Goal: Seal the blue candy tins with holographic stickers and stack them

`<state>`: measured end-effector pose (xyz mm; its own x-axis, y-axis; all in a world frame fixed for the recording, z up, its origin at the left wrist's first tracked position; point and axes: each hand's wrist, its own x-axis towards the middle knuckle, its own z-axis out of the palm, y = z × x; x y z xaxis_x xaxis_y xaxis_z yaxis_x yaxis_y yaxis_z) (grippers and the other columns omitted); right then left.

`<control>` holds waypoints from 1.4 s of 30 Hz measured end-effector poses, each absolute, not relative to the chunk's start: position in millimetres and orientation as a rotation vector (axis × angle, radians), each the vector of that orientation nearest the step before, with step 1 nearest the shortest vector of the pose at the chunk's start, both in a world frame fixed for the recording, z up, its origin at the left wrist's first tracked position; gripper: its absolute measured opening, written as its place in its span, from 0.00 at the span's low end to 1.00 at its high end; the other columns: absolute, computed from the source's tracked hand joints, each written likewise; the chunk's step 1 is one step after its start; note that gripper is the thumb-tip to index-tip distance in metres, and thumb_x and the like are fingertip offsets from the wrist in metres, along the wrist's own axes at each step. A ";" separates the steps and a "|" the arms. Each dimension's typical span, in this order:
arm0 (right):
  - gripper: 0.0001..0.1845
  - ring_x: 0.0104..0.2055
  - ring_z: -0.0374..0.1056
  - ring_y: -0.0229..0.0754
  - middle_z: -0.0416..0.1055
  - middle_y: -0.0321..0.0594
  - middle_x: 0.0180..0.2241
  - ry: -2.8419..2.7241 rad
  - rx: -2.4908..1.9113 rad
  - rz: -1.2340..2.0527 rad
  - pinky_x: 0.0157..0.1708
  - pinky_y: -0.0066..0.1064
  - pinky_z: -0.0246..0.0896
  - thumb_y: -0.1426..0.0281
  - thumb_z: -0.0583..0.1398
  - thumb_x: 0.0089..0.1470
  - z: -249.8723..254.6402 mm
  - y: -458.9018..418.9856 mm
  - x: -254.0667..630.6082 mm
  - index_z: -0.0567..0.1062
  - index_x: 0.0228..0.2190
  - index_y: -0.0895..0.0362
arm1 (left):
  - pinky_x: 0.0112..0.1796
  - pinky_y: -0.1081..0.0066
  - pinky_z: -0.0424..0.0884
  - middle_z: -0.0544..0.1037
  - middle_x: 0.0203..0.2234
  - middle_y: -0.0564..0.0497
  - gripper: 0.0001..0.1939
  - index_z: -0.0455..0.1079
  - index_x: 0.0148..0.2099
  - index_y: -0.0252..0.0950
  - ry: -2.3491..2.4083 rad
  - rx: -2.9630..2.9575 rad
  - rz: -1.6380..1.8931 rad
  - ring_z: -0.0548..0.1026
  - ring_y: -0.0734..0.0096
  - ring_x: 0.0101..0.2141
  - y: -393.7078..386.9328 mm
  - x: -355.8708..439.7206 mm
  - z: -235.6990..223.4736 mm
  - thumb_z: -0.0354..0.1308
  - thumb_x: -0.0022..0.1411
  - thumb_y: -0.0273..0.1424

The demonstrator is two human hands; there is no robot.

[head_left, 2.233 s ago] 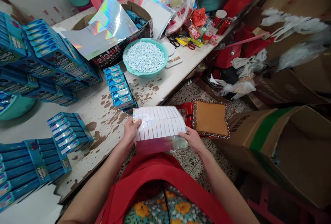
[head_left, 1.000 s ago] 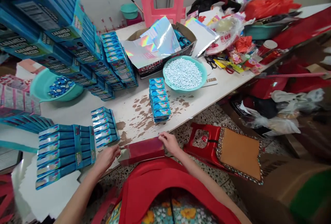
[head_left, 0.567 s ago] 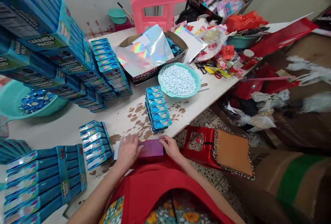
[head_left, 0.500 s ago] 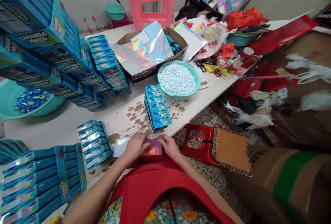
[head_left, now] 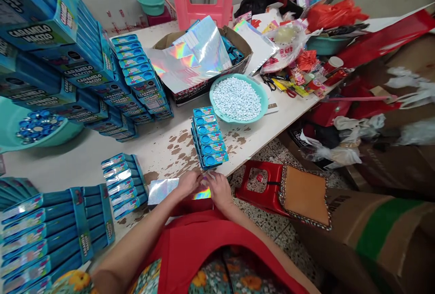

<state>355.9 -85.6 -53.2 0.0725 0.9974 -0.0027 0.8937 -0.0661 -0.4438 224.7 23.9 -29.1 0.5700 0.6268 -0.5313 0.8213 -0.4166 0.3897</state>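
Note:
A holographic sticker sheet (head_left: 163,188) lies flat at the table's near edge. My left hand (head_left: 189,182) and my right hand (head_left: 219,188) rest on its right end, fingertips close together and curled as in a pinch at the sheet's corner. What the fingers grip is too small to make out. Just beyond them stands a short stack of blue candy boxes (head_left: 208,142). A teal bowl of pale blue candies (head_left: 238,98) sits farther back.
Tall stacks of blue boxes (head_left: 68,72) fill the left. More boxes (head_left: 124,184) lie near the sheet. A cardboard box with holographic sheets (head_left: 193,56) sits behind. A red stool (head_left: 265,185) and a cardboard carton (head_left: 380,235) stand on the floor at right.
The sheet, held up in both hands earlier, now lies on the table edge. My left hand slid right along it and met my right hand at its right end.

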 end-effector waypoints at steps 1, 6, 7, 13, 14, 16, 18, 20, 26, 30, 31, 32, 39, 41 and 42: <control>0.22 0.49 0.60 0.51 0.65 0.47 0.51 -1.928 -2.020 0.432 0.46 0.43 0.58 0.74 0.53 0.56 -54.8 -86.9 355.1 0.65 0.53 0.53 | 0.35 0.70 0.63 0.78 0.34 0.44 0.17 0.73 0.39 0.38 1.141 2.185 -0.404 0.74 0.61 0.36 23.9 225.6 -29.6 0.44 0.63 0.37; 0.25 0.55 0.56 0.51 0.63 0.48 0.54 -1.992 -1.932 0.415 0.50 0.44 0.55 0.77 0.53 0.55 -61.6 -98.4 352.8 0.63 0.55 0.55 | 0.35 0.71 0.63 0.78 0.35 0.45 0.16 0.73 0.40 0.38 1.144 2.132 -0.396 0.74 0.63 0.37 20.2 226.1 -34.0 0.45 0.63 0.36; 0.24 0.55 0.56 0.51 0.63 0.48 0.54 -1.987 -1.928 0.418 0.50 0.44 0.55 0.77 0.52 0.55 -61.4 -100.3 352.2 0.64 0.54 0.55 | 0.34 0.71 0.63 0.78 0.35 0.45 0.16 0.73 0.40 0.38 1.155 2.124 -0.395 0.74 0.63 0.37 19.8 225.9 -34.9 0.45 0.63 0.36; 0.13 0.54 0.57 0.49 0.64 0.46 0.53 -1.945 -1.895 0.501 0.49 0.44 0.57 0.71 0.53 0.58 -51.9 -105.2 347.8 0.71 0.44 0.54 | 0.33 0.72 0.62 0.78 0.34 0.46 0.16 0.73 0.39 0.38 1.208 2.105 -0.390 0.74 0.63 0.37 26.8 225.1 -37.6 0.45 0.62 0.36; 0.12 0.53 0.58 0.49 0.64 0.46 0.52 -1.895 -1.902 0.519 0.49 0.44 0.57 0.71 0.53 0.57 -50.6 -105.2 347.9 0.71 0.43 0.54 | 0.33 0.72 0.62 0.78 0.34 0.46 0.16 0.73 0.39 0.38 1.202 2.096 -0.390 0.74 0.64 0.37 28.6 224.7 -37.4 0.45 0.62 0.36; 0.14 0.52 0.59 0.49 0.65 0.47 0.51 -1.755 -1.929 0.543 0.49 0.44 0.58 0.70 0.54 0.56 -49.8 -104.3 349.0 0.69 0.45 0.54 | 0.33 0.73 0.61 0.78 0.34 0.47 0.15 0.73 0.39 0.38 1.181 2.086 -0.380 0.73 0.65 0.36 31.5 223.5 -37.1 0.46 0.62 0.36; 0.18 0.52 0.60 0.48 0.65 0.49 0.50 -1.592 -1.960 0.565 0.51 0.44 0.57 0.69 0.54 0.56 -51.9 -102.2 351.4 0.66 0.49 0.56 | 0.32 0.73 0.61 0.78 0.33 0.47 0.14 0.73 0.38 0.38 1.165 2.087 -0.356 0.73 0.66 0.35 33.7 221.5 -37.2 0.46 0.61 0.36; 0.18 0.51 0.61 0.48 0.66 0.49 0.48 -1.419 -1.986 0.627 0.50 0.43 0.58 0.68 0.53 0.56 -56.3 -100.2 354.1 0.66 0.49 0.57 | 0.30 0.74 0.60 0.77 0.33 0.48 0.14 0.73 0.38 0.38 1.182 2.068 -0.339 0.73 0.67 0.34 36.2 219.2 -37.8 0.46 0.61 0.35; 0.14 0.37 0.69 0.43 0.72 0.42 0.34 -1.071 -1.961 0.954 0.39 0.35 0.64 0.61 0.54 0.55 -67.0 -108.3 358.3 0.70 0.38 0.57 | 0.28 0.74 0.58 0.77 0.31 0.49 0.14 0.72 0.38 0.38 1.236 1.984 -0.289 0.72 0.68 0.31 45.6 213.2 -36.1 0.46 0.60 0.35; 0.15 0.36 0.67 0.42 0.69 0.43 0.36 -0.967 -1.960 0.853 0.38 0.34 0.65 0.59 0.55 0.54 -59.7 -122.5 357.2 0.71 0.37 0.57 | 0.29 0.74 0.59 0.77 0.31 0.49 0.13 0.72 0.38 0.37 1.206 1.993 -0.252 0.72 0.68 0.32 42.1 215.3 -20.7 0.47 0.60 0.35; 0.15 0.36 0.67 0.41 0.68 0.43 0.36 -0.954 -1.945 0.867 0.37 0.33 0.65 0.58 0.55 0.54 -55.1 -126.3 357.3 0.72 0.36 0.57 | 0.30 0.74 0.60 0.77 0.31 0.49 0.14 0.72 0.38 0.37 1.179 2.007 -0.220 0.72 0.68 0.32 38.8 217.7 -14.5 0.46 0.60 0.35; 0.15 0.35 0.67 0.41 0.68 0.42 0.35 -0.945 -1.927 0.886 0.36 0.32 0.65 0.58 0.55 0.54 -49.5 -130.3 358.1 0.72 0.34 0.56 | 0.30 0.73 0.60 0.77 0.31 0.49 0.14 0.72 0.38 0.37 1.150 2.028 -0.182 0.72 0.68 0.32 34.8 221.1 -7.7 0.46 0.61 0.35; 0.18 0.48 0.63 0.45 0.67 0.45 0.44 -0.848 -1.994 0.578 0.50 0.39 0.58 0.60 0.55 0.55 1.4 -159.5 393.7 0.70 0.44 0.56 | 0.33 0.74 0.61 0.75 0.27 0.51 0.16 0.69 0.39 0.39 1.024 2.047 0.140 0.71 0.71 0.29 2.1 262.5 38.4 0.41 0.65 0.38; 0.22 0.55 0.58 0.47 0.62 0.47 0.51 -0.769 -2.079 0.340 0.55 0.43 0.52 0.60 0.55 0.55 11.6 -167.7 407.0 0.66 0.49 0.56 | 0.31 0.75 0.60 0.71 0.24 0.53 0.15 0.66 0.38 0.38 1.011 1.965 0.254 0.68 0.73 0.26 -4.3 276.2 46.5 0.41 0.65 0.38; 0.25 0.57 0.55 0.48 0.59 0.49 0.54 -0.703 -2.106 0.263 0.55 0.44 0.51 0.59 0.55 0.54 15.1 -171.6 411.6 0.63 0.52 0.56 | 0.30 0.75 0.60 0.70 0.23 0.54 0.15 0.65 0.37 0.38 1.008 1.917 0.317 0.67 0.74 0.25 -7.1 283.2 49.3 0.40 0.65 0.38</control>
